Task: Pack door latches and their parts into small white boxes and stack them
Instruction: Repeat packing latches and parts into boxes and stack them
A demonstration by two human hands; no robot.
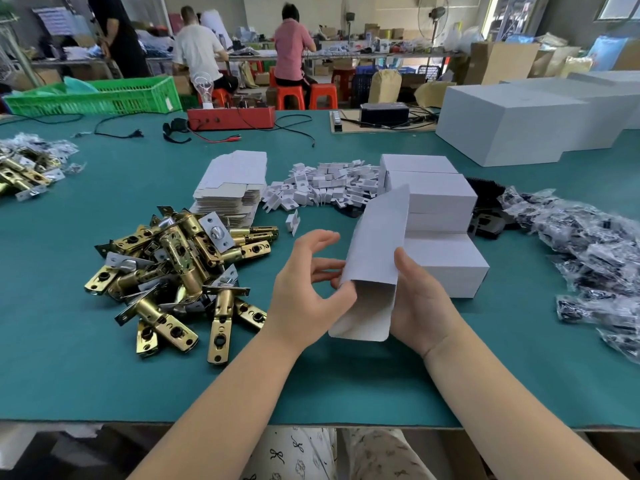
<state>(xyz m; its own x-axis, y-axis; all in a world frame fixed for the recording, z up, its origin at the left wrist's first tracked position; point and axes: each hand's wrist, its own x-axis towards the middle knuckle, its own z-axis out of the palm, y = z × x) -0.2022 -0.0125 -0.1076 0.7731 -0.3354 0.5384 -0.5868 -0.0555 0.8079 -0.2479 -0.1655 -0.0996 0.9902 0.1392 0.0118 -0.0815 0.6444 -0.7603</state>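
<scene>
So I've got the white box [372, 268] up off the surface [104, 375] between both grips, open end toward me — ready for loading, I'd guess. Right hand [420, 299] wraps its side; left hand [311, 289] pinches the near edge, other fingers loosely spread. Latches [180, 271] are piled just left of that grip — finished boxes [443, 261] stack right behind.

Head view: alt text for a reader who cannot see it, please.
Two bare hands, left hand and right hand, hold a half-opened white box above a green table. Brass latches lie piled left, closed boxes stacked right.
</scene>
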